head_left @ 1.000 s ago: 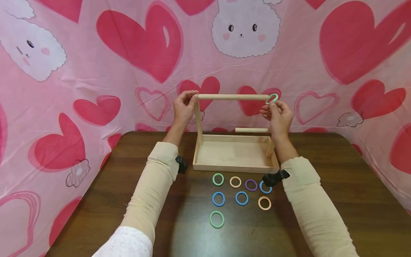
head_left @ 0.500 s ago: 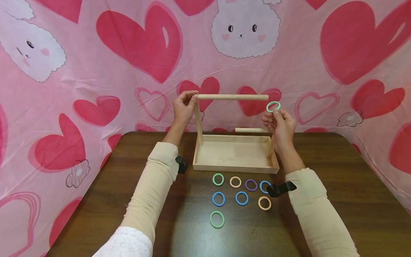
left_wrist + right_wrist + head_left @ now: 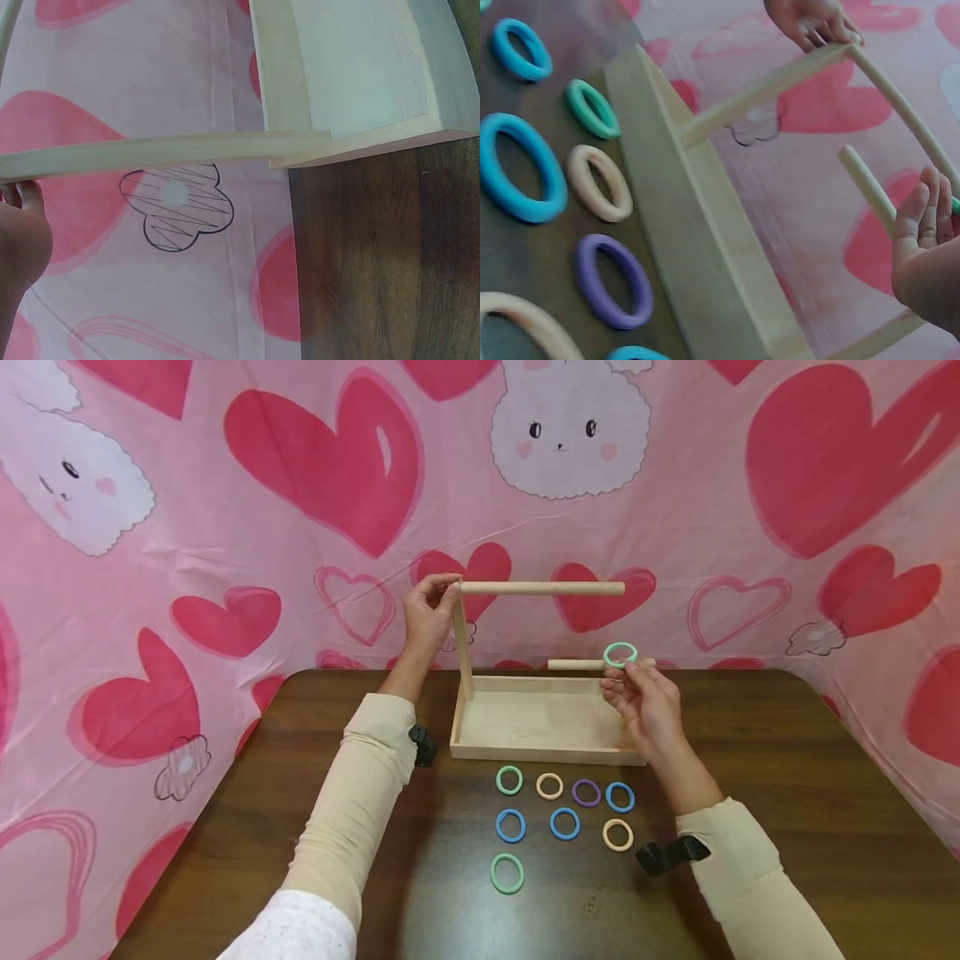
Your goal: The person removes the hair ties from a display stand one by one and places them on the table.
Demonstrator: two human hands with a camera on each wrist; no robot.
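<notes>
A wooden stand has a shallow tray (image 3: 547, 755), a left post (image 3: 463, 647), a long upper rod (image 3: 543, 587) and a shorter lower rod (image 3: 573, 665). My left hand (image 3: 431, 614) pinches the post's top corner, where the upper rod starts; the right wrist view also shows those fingers there. Between thumb and fingers, my right hand (image 3: 651, 702) holds a mint-green ring (image 3: 606, 654). In the head view that ring overlaps the lower rod, and the hand covers the tray's right end. Only a sliver of the ring (image 3: 955, 206) shows in the right wrist view.
Several rings lie on the brown table (image 3: 337, 877) before the tray: green (image 3: 507, 892), blue (image 3: 511, 841), tan (image 3: 618, 849) and purple (image 3: 587, 805) among them. A pink cloth (image 3: 285, 527) with hearts hangs close behind the table.
My right hand has moved the green ring down from the upper rod's right end to the height of the lower rod, and tilted it flatter. My left hand stays at the post.
</notes>
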